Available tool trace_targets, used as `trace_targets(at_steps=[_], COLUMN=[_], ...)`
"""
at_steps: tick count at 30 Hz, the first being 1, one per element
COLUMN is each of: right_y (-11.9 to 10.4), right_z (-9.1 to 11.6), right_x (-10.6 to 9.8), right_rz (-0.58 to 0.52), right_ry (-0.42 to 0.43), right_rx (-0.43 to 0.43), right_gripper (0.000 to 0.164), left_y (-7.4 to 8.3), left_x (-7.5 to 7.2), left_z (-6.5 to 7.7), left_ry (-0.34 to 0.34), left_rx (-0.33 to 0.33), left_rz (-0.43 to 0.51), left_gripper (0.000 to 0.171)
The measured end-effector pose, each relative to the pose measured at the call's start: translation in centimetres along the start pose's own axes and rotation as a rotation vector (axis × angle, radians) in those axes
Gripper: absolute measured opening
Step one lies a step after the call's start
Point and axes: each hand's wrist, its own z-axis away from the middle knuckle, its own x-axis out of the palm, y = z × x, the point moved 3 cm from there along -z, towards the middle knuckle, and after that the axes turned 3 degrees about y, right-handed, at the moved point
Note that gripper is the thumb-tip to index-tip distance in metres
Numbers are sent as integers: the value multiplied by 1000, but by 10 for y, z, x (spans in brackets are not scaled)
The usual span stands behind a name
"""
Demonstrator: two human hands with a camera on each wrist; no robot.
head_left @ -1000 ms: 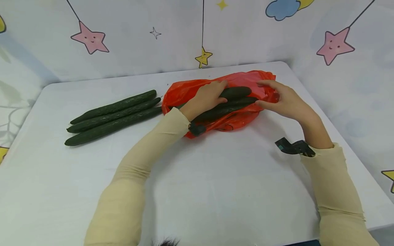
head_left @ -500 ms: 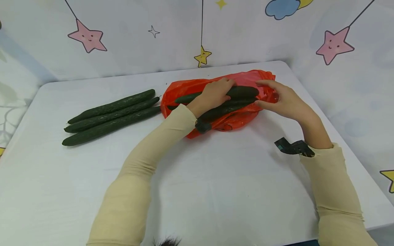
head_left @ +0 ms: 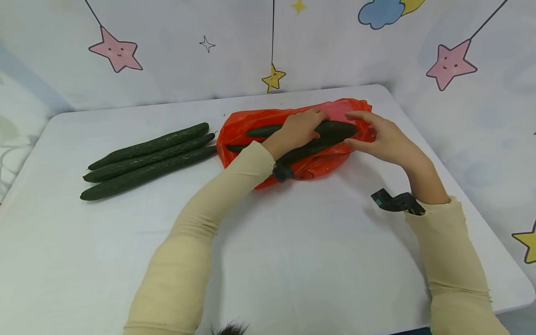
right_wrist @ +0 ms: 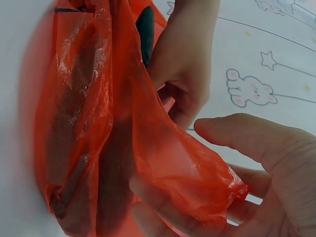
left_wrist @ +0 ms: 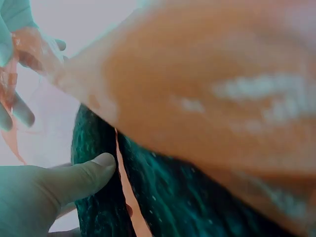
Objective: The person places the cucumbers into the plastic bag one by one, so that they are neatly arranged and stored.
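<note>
Tabletop point(head_left: 268, 260): white; three loose cucumbers point(head_left: 146, 160) at left.
Left hand point(head_left: 300, 129): grips one cucumber point(head_left: 339, 129) amid the red bag point(head_left: 236, 123).
Right hand point(head_left: 383, 139): fingers against bag film, thumb free.
Gripped cucumber: farther right than a second ago, tip now nearer right hand.

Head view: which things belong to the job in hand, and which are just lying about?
Job in hand: left hand, right hand, red bag, cucumbers in the bag, likely the three loose cucumbers.
Just there: printed backdrop; dark blue thing at the near edge, unidentifiable.
</note>
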Motion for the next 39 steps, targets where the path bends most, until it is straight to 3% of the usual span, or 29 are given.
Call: trace_targets(at_steps=[11,26,39], right_y=[-1,0,-2], right_z=[1,0,0], right_x=[1,2,0], right_rz=[11,28,44], right_ry=[8,39,67], right_rx=[-28,-59,-81], right_gripper=[58,52,52], left_y=[-12,-16,-26], left_x=[1,0,-2], left_z=[-1,-5,9], left_ry=[0,-57,-39], left_rx=[1,-53,-58], left_rz=[39,-19,-7], left_gripper=[49,47,50])
